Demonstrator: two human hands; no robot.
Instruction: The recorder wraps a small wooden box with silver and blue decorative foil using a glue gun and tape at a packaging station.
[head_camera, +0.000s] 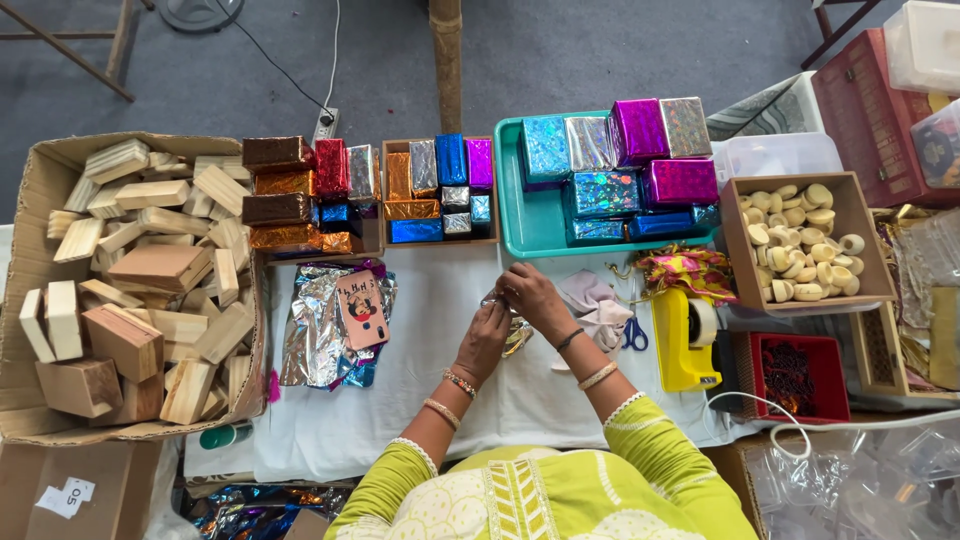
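Left hand (484, 335) and right hand (533, 298) both pinched on a small foil-wrapped piece (516, 333) between them; right nearer, at one o'clock of it; long axis unclear. Yellow tape dispenser (683, 340) at three o'clock

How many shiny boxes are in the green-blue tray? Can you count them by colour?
Purple boxes: 2
Silver boxes: 2
Blue boxes: 4
Total showing in the teal tray: 8
Not counted: the foil piece held between the left hand and the right hand.
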